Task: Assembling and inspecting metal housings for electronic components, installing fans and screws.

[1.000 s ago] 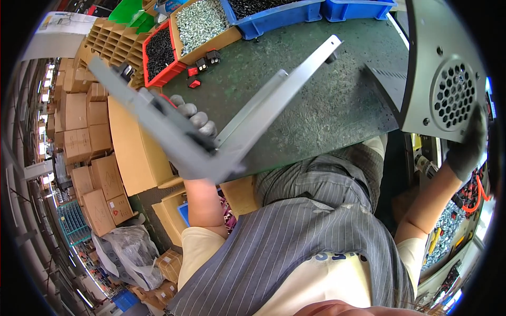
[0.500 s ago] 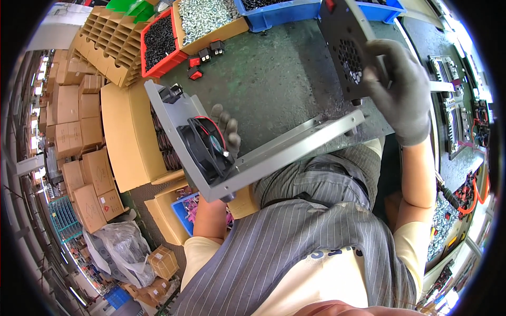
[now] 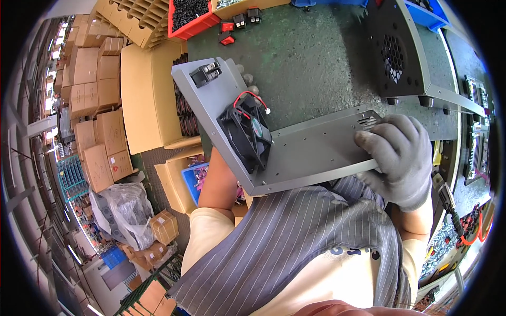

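I hold a grey metal case (image 3: pixel 316 150), bent into an L, tilted over my lap. A black cooling fan (image 3: pixel 245 134) with red wires and a small white plug sits inside its upright wall, below a black power socket (image 3: pixel 205 72). My left hand (image 3: pixel 249 83) grips that wall from behind; only its gloved fingertips show. My right hand (image 3: pixel 398 160), in a grey glove, is closed on the far right end of the base, thumb below and fingers over the edge. A second dark case (image 3: pixel 398 52) with a honeycomb vent stands on the bench at the back right.
Red and black rocker switches (image 3: pixel 226 38) lie on the green bench (image 3: pixel 295 63). Behind them stand a red bin (image 3: pixel 195 29) of black parts and a blue bin (image 3: pixel 429 18). Cardboard boxes (image 3: pixel 87 84) are stacked at left. An orange air hose (image 3: pixel 477 234) hangs at right.
My right hand has let go of the second case, now on the bench at the back right, and has taken hold of the base's right end. The held case has tipped, showing its inner floor.
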`<state>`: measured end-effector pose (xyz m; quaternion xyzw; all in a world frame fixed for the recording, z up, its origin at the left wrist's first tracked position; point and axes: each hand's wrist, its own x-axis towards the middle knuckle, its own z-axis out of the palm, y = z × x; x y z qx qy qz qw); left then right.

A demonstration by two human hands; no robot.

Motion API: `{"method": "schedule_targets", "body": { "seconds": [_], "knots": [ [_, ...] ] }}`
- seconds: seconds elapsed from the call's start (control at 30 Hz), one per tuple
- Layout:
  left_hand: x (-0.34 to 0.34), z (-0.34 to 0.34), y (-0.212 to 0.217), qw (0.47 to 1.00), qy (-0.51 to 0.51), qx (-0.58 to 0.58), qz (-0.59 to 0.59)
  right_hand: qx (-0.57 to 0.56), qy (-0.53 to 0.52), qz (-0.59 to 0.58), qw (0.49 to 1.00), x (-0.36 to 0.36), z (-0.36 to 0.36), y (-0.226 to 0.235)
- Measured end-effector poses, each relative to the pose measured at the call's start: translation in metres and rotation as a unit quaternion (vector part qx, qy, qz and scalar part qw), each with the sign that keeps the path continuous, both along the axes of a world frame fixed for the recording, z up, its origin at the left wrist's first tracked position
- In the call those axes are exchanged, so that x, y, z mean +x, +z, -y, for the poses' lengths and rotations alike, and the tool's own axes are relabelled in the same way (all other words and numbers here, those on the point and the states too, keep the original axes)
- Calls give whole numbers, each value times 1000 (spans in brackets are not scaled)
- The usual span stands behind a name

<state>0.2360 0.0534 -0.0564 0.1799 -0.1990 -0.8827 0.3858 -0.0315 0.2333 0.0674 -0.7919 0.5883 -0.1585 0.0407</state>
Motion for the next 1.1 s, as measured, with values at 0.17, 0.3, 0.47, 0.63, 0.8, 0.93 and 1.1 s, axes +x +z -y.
{"method": "schedule_targets", "body": {
  "seconds": [0.17,0.3,0.47,0.63,0.8,0.93,1.1],
  "knots": [
    [-13,21,70,858,217,-320,338,-48,16,94,994,-8,8,-10],
    [-26,36,152,503,73,-690,515,-73,28,88,993,-10,14,-13],
    [-68,36,169,91,-185,-803,559,-104,28,97,989,-7,14,-16],
    [-111,29,157,-100,-441,-638,623,-111,35,91,989,-10,14,-14],
    [-119,25,145,-105,-458,-637,612,-95,44,89,991,-13,15,-12],
    [-96,36,148,42,-168,-797,578,-105,44,97,989,-16,22,-11],
    [-52,69,159,227,19,-750,621,-93,50,92,990,-20,39,-9]
  ]
}}
